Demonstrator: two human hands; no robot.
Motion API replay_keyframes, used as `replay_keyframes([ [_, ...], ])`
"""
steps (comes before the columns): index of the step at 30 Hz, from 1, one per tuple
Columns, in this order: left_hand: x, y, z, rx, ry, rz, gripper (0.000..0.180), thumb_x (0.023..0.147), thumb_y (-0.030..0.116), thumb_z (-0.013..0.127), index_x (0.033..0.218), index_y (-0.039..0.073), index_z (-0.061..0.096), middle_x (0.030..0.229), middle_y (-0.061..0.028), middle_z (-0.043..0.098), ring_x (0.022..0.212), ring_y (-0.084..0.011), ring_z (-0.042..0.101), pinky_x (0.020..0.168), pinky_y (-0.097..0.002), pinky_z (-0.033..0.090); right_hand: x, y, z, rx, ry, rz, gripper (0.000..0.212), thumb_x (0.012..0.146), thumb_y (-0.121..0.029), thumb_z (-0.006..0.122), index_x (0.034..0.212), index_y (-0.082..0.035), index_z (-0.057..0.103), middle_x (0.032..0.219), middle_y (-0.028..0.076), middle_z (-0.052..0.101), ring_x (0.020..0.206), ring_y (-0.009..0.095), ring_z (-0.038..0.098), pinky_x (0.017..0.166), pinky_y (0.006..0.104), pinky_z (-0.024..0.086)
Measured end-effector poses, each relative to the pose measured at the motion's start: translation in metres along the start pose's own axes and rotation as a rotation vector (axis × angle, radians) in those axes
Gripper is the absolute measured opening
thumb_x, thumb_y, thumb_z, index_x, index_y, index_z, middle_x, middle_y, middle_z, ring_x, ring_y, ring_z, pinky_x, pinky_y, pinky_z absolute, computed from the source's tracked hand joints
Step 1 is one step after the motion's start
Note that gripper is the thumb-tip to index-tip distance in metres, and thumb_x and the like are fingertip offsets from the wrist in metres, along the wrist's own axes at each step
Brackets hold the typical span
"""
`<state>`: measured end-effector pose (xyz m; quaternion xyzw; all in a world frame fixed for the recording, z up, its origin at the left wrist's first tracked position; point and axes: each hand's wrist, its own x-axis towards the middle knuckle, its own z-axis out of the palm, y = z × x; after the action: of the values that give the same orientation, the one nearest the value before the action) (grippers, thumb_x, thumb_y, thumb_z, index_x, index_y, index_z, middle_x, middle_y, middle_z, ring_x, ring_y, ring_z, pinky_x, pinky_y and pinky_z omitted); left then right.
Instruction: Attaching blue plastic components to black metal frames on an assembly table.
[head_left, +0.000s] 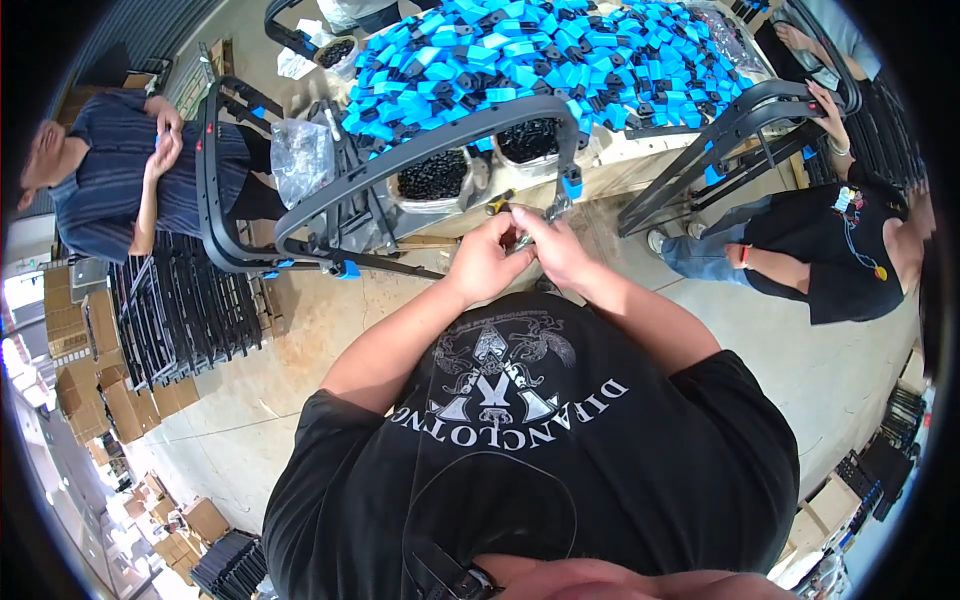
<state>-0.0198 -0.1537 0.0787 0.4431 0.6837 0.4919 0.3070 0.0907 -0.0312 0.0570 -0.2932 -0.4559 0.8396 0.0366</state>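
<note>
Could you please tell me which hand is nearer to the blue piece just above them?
Right: the right hand is just below the blue piece in view, while the left hand is farther off, below it and to its left.

From close above the wearer's black shirt (660, 460), the left head-worn fisheye camera looks steeply down, its wide round view reaching beyond the shirt and to both its sides.

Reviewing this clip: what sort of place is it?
Probably an assembly workshop or small factory floor: there's a large heap of blue and black pieces, a row of similar black frames and cardboard boxes.
</note>
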Motion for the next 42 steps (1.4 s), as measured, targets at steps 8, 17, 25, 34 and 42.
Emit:
replay_keyframes([
  [8, -0.093, -0.051, -0.115, -0.040, 0.317, -0.164, 0.029, 0.095, 0.019, 0.071, 0.114, 0.001, 0.060, 0.087, -0.0151, 0.069, 0.078, -0.0219, 0.068, 0.072, -0.0338, 0.054, 0.012, 0.069, 0.122, -0.475, 0.017, -0.322, 0.033, 0.102, -0.021, 0.053, 0.129, -0.005, 0.065, 0.105, 0.008, 0.072, 0.095, 0.013, 0.065, 0.082, 0.0331, 0.052],
  [17, -0.212, -0.120, -0.233, -0.019, 0.424, -0.050, 0.027, 0.094, 0.005, 0.070, 0.115, 0.001, 0.054, 0.102, -0.0129, 0.071, 0.092, -0.0179, 0.070, 0.080, -0.0313, 0.055, 0.023, 0.099, 0.212, -0.786, 0.200, 0.010, 0.031, 0.096, -0.029, 0.062, 0.110, -0.002, 0.067, 0.093, 0.019, 0.072, 0.088, 0.029, 0.070, 0.081, 0.0388, 0.054],
  [25, -0.194, -0.175, -0.276, -0.635, 0.684, -0.272, 0.017, 0.100, 0.015, 0.067, 0.107, 0.006, 0.054, 0.086, -0.0053, 0.065, 0.066, -0.0128, 0.060, 0.057, -0.0273, 0.050, 0.029, 0.140, 0.228, -0.546, 0.158, 0.274, 0.013, 0.098, -0.017, 0.058, 0.100, -0.006, 0.052, 0.071, 0.000, 0.048, 0.053, 0.009, 0.044, 0.044, 0.0279, 0.034],
  [34, -0.174, -0.182, -0.272, -0.675, 0.726, -0.488, 0.023, 0.102, 0.021, 0.064, 0.114, 0.010, 0.048, 0.075, -0.0016, 0.055, 0.059, -0.0090, 0.048, 0.046, -0.0251, 0.038, 0.045, 0.193, 0.232, -0.669, 0.106, 0.216, 0.027, 0.093, -0.023, 0.060, 0.102, 0.002, 0.060, 0.070, 0.009, 0.059, 0.059, 0.018, 0.055, 0.055, 0.0387, 0.044],
  [42, -0.176, -0.195, -0.274, -0.843, 0.658, -0.503, 0.024, 0.100, 0.019, 0.065, 0.112, 0.010, 0.045, 0.075, -0.0027, 0.055, 0.059, -0.0109, 0.048, 0.048, -0.0270, 0.039, 0.042, 0.214, 0.220, -0.694, 0.145, 0.223, 0.028, 0.093, -0.024, 0.062, 0.102, 0.002, 0.061, 0.074, 0.010, 0.061, 0.063, 0.019, 0.058, 0.059, 0.0394, 0.046],
])
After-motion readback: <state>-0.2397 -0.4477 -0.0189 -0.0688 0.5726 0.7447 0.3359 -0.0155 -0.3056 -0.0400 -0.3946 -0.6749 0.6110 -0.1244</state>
